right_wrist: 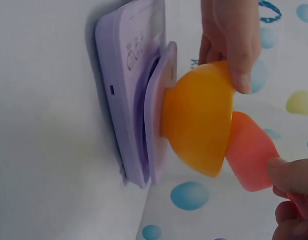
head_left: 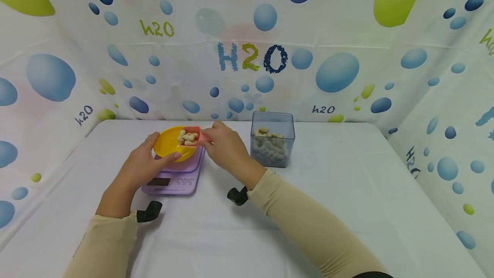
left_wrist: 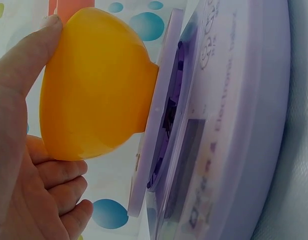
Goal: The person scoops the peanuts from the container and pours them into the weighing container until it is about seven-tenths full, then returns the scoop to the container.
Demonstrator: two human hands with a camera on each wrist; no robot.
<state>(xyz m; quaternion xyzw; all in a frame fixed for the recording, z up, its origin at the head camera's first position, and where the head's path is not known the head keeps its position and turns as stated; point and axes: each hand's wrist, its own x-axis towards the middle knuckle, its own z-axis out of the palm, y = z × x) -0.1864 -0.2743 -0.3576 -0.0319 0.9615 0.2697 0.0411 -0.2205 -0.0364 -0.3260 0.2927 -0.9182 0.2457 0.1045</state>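
A yellow bowl [head_left: 164, 143] stands on the plate of a purple kitchen scale [head_left: 170, 187]. My left hand [head_left: 140, 162] holds the bowl by its sides, thumb at the near rim and a finger at the far rim. My right hand [head_left: 227, 145] grips the handle of a coral-red scoop [right_wrist: 251, 152], whose front end lies over the bowl's right rim. Unshelled peanuts [head_left: 189, 137] fill the scoop, some at its front edge over the bowl. In both wrist views the bowl's inside is hidden.
To the right of the scale, a clear grey square container [head_left: 272, 147] holds many peanuts. A white cloth [head_left: 347, 175] covers the table. Behind it hangs a patterned backdrop [head_left: 247, 89], with similar cloth along both sides.
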